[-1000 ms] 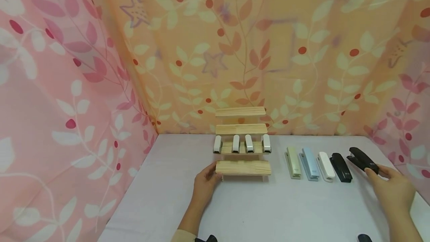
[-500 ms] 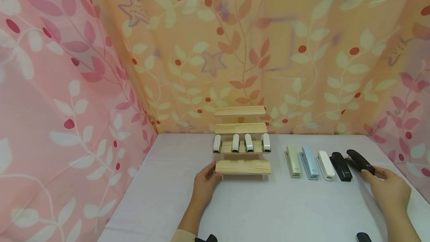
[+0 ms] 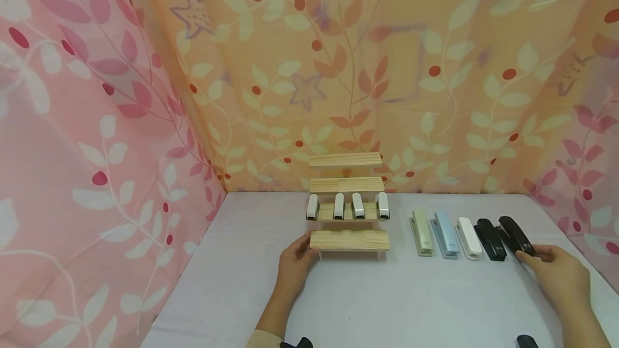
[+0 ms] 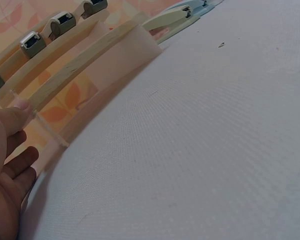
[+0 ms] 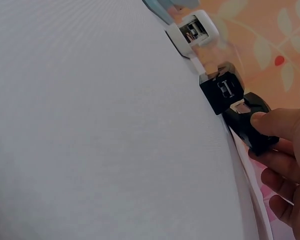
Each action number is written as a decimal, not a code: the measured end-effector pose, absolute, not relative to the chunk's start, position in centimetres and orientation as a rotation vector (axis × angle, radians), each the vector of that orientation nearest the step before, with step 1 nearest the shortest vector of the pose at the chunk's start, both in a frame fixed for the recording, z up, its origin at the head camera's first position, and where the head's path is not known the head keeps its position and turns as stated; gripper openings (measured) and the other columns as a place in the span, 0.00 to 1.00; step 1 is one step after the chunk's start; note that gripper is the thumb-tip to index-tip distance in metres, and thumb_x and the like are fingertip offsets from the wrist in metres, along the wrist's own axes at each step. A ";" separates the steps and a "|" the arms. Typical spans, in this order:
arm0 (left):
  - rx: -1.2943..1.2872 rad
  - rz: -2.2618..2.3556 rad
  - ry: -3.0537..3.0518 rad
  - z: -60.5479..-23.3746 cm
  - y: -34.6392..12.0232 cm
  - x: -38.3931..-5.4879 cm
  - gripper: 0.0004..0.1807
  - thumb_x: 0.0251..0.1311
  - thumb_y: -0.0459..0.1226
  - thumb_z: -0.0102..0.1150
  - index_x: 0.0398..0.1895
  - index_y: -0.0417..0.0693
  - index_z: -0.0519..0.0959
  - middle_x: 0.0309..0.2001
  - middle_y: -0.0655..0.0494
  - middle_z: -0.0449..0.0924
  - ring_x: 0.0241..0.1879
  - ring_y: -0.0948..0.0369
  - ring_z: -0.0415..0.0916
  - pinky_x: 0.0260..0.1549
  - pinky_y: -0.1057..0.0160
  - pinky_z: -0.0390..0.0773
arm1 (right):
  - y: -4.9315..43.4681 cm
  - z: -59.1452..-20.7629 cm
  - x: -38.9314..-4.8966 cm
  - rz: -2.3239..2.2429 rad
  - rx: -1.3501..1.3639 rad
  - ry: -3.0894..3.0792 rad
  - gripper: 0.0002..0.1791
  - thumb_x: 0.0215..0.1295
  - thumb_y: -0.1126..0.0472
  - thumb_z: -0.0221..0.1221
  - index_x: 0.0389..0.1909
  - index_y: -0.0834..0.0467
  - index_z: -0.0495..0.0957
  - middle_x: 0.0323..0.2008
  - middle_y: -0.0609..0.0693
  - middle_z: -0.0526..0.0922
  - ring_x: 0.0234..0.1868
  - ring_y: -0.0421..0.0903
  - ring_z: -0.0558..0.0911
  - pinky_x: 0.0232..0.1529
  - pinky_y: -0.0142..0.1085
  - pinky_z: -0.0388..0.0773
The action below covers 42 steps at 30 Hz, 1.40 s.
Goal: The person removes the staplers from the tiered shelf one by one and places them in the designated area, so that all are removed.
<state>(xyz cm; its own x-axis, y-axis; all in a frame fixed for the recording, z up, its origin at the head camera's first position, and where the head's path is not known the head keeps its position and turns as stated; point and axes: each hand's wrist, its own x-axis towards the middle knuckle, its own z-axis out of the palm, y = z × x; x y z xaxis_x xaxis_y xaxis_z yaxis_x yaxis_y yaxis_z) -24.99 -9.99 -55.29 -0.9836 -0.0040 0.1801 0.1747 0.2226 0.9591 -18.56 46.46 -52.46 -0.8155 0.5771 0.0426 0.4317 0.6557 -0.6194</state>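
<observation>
My left hand (image 3: 294, 263) holds the left end of a tiered wooden display rack (image 3: 349, 240) at its lowest step. In the left wrist view the thumb lies on the step's end, by a clear side panel (image 4: 50, 129). Several small white staplers (image 3: 358, 206) stand along the second step. My right hand (image 3: 561, 275) pinches the near end of a black stapler (image 3: 516, 234) between thumb and fingers. That stapler slants at the right end of a row, close beside another black stapler (image 3: 491, 239); the right wrist view shows them touching or nearly so.
Left of the black pair lie a white stapler (image 3: 469, 238), a light blue stapler (image 3: 446, 235) and a pale green stapler (image 3: 422, 233). A white cloth covers the table (image 3: 416, 305). Patterned curtains (image 3: 271, 122) rise behind and at both sides.
My right hand has brought the black stapler left and lower, closer to the other black stapler, turning it slightly. The left hand and rack have stayed put.
</observation>
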 end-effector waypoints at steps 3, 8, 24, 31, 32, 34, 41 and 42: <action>-0.168 -1.877 -2.335 -55.3 -10.0 -25.0 0.30 0.61 0.43 0.71 0.68 0.52 0.77 0.64 0.56 0.80 0.68 0.57 0.74 0.67 0.61 0.74 | 46.5 -52.7 -18.6 0.866 -0.799 -2.655 0.39 0.65 0.43 0.68 0.59 0.73 0.73 0.46 0.74 0.80 0.46 0.69 0.75 0.46 0.63 0.68; -0.174 -1.876 -2.334 -55.3 -10.0 -25.0 0.30 0.61 0.44 0.71 0.68 0.52 0.77 0.65 0.56 0.80 0.68 0.57 0.74 0.67 0.62 0.74 | 46.6 -52.9 -18.6 0.826 -0.767 -2.672 0.39 0.64 0.44 0.69 0.58 0.75 0.73 0.46 0.76 0.80 0.47 0.71 0.74 0.47 0.67 0.67; -0.191 -1.866 -2.321 -55.4 -10.1 -25.2 0.30 0.61 0.46 0.71 0.67 0.53 0.78 0.64 0.55 0.80 0.68 0.55 0.74 0.68 0.59 0.74 | 46.9 -53.4 -18.9 0.749 -0.686 -2.731 0.38 0.60 0.44 0.71 0.52 0.74 0.74 0.45 0.75 0.82 0.49 0.75 0.73 0.48 0.66 0.64; -0.162 -1.859 -2.339 -55.5 -10.1 -25.0 0.30 0.61 0.45 0.71 0.67 0.53 0.78 0.64 0.56 0.80 0.68 0.56 0.74 0.67 0.59 0.74 | 46.4 -52.6 -18.7 0.662 -0.652 -2.733 0.42 0.65 0.38 0.65 0.60 0.72 0.71 0.55 0.77 0.76 0.51 0.78 0.67 0.47 0.67 0.63; -0.161 -1.861 -2.340 -55.5 -10.1 -25.0 0.30 0.61 0.45 0.70 0.67 0.53 0.78 0.64 0.56 0.80 0.68 0.56 0.74 0.67 0.59 0.74 | 46.2 -52.3 -18.7 0.661 -0.645 -2.720 0.42 0.67 0.38 0.64 0.61 0.72 0.71 0.57 0.77 0.75 0.53 0.78 0.66 0.49 0.68 0.63; -0.154 -1.863 -2.342 -55.4 -10.1 -24.9 0.30 0.61 0.46 0.70 0.67 0.53 0.78 0.64 0.56 0.80 0.68 0.56 0.74 0.67 0.59 0.74 | 45.7 -51.6 -18.6 0.682 -0.636 -2.689 0.41 0.69 0.39 0.62 0.63 0.72 0.71 0.59 0.77 0.73 0.55 0.78 0.66 0.52 0.69 0.62; -0.172 -1.868 -2.328 -55.2 -9.9 -24.9 0.30 0.61 0.45 0.70 0.67 0.51 0.78 0.64 0.55 0.80 0.68 0.55 0.74 0.69 0.56 0.73 | 43.3 -48.6 -18.4 0.772 -0.548 -2.604 0.36 0.71 0.41 0.61 0.62 0.71 0.74 0.59 0.78 0.74 0.58 0.75 0.70 0.55 0.69 0.65; -0.173 -1.871 -2.321 -55.2 -9.9 -24.9 0.30 0.61 0.45 0.71 0.67 0.51 0.78 0.64 0.55 0.80 0.68 0.55 0.74 0.69 0.55 0.73 | 43.0 -48.1 -18.5 0.778 -0.527 -2.595 0.35 0.72 0.42 0.61 0.61 0.70 0.75 0.58 0.78 0.74 0.58 0.74 0.70 0.53 0.68 0.66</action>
<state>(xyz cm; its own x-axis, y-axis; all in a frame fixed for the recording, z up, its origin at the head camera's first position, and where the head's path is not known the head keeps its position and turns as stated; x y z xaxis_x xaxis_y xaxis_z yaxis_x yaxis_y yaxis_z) -24.92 -9.86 -55.20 -0.9813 -0.0073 0.1924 0.1864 0.2132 0.9590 -18.48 42.96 -48.14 -0.8575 0.4515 0.2466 0.2413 0.7763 -0.5823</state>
